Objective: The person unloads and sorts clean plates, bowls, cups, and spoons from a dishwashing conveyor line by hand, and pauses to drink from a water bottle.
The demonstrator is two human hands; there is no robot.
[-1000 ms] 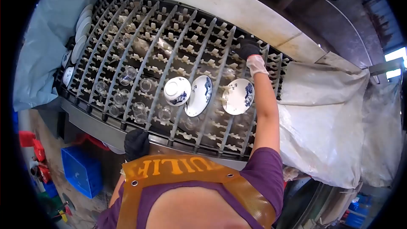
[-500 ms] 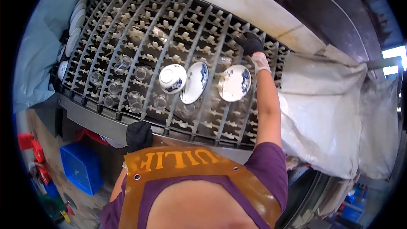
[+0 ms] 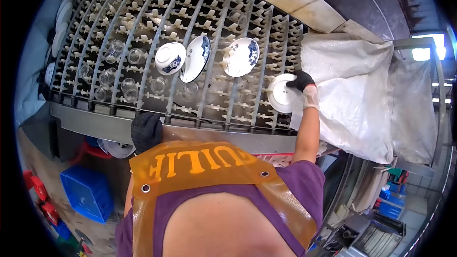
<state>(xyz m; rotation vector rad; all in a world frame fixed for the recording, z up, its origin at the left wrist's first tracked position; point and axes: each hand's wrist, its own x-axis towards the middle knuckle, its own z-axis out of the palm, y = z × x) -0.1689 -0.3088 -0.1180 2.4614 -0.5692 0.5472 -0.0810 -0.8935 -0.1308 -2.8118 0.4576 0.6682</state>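
My right hand, in a black glove with a pale cuff, grips the rim of a white plate at the right end of the pegged conveyor. The plate is tilted among the pegs. My left hand, also black-gloved, is closed at the conveyor's front metal edge; its fingertips are hidden. Standing between the pegs are a blue-patterned white bowl, a blue-patterned oval plate and another blue-patterned plate. Several clear glasses stand to the left, and one glass is at the far side.
White plates line the conveyor's left end. A translucent plastic curtain hangs at the right. A pale ledge runs along the far side. Below left, a blue crate and red containers stand on the floor.
My right hand has come back from the far side toward the near right and now holds a white plate. A glass shows at the far side. My left hand stays at the edge.
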